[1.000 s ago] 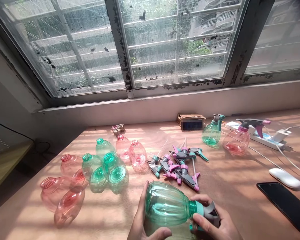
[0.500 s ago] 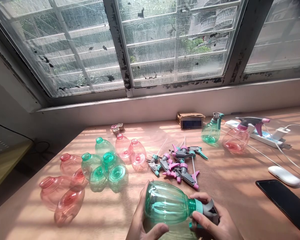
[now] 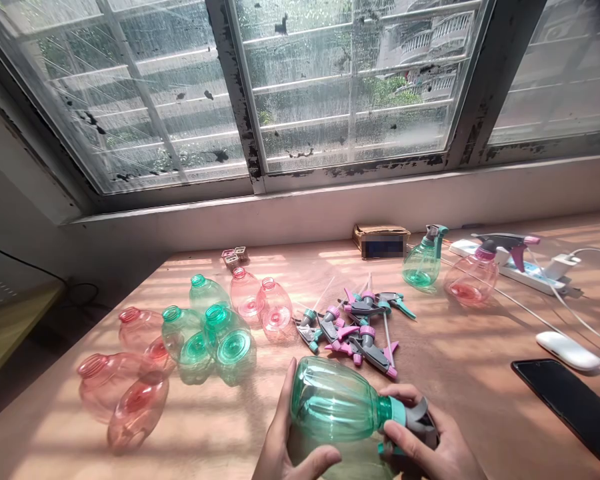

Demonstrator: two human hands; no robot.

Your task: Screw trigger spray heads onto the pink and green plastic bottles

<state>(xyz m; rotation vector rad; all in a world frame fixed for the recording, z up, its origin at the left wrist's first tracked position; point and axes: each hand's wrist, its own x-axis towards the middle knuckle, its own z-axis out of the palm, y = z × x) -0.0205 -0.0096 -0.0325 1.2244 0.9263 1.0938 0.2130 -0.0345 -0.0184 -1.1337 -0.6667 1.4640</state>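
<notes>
A clear green spray bottle (image 3: 333,403) lies sideways in both my hands at the bottom middle. My left hand (image 3: 285,440) wraps round its body, thumb underneath. My right hand (image 3: 425,447) grips the grey and teal trigger head (image 3: 413,420) at the bottle's neck. Just beyond them lies a heap of loose trigger heads (image 3: 353,330) in grey, pink and teal with thin dip tubes.
Several empty green bottles (image 3: 210,330) and pink bottles (image 3: 130,380) lie at the left. Two finished sprayers, a green sprayer (image 3: 423,260) and a pink sprayer (image 3: 475,277), stand at the back right by a power strip (image 3: 525,273), cables, a white mouse (image 3: 567,350), a black phone (image 3: 570,403) and a small box (image 3: 383,240).
The bottle has tipped slightly, its base a little higher. My left thumb has curled further under the body. Both hands keep their hold.
</notes>
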